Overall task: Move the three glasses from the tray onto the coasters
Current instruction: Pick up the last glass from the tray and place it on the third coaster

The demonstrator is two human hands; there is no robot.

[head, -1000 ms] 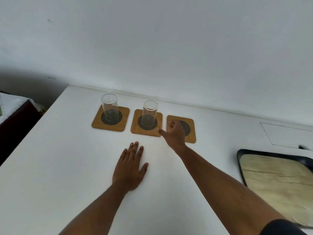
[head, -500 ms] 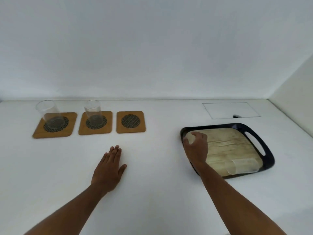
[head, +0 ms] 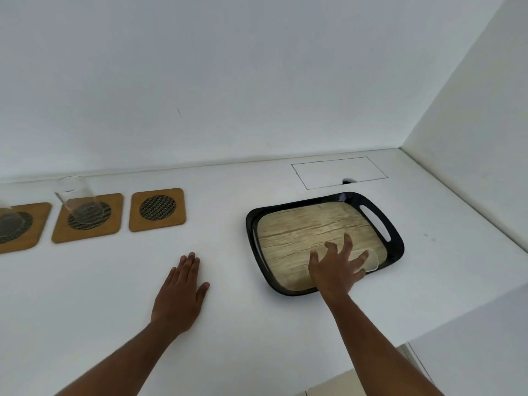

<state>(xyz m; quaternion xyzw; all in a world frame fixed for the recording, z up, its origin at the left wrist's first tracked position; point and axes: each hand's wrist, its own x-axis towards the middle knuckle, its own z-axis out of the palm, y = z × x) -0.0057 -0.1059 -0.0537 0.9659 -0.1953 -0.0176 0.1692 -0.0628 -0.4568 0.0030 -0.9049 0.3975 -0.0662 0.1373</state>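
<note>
A black tray (head: 395,238) with a wood-pattern base lies right of centre on the white counter. One clear glass (head: 370,260) lies on its side near the tray's front right. My right hand (head: 335,268) hovers over that glass with fingers spread, holding nothing. Three wooden coasters sit at the left: the left one (head: 34,224) bears a glass (head: 10,224) cut by the frame edge, the middle one (head: 114,221) bears an upright glass (head: 78,200), the right one (head: 157,208) is bare. My left hand (head: 180,292) rests flat on the counter.
The white counter (head: 257,324) meets walls at the back and at the right. A thin rectangular outline (head: 338,171) with a small dark notch is marked behind the tray. The counter's front edge drops away at the lower right.
My right hand has moved from the tray's left rim across to its front right, over the lying glass, with fingers spread. The view has swung further right. My left hand stays flat.
</note>
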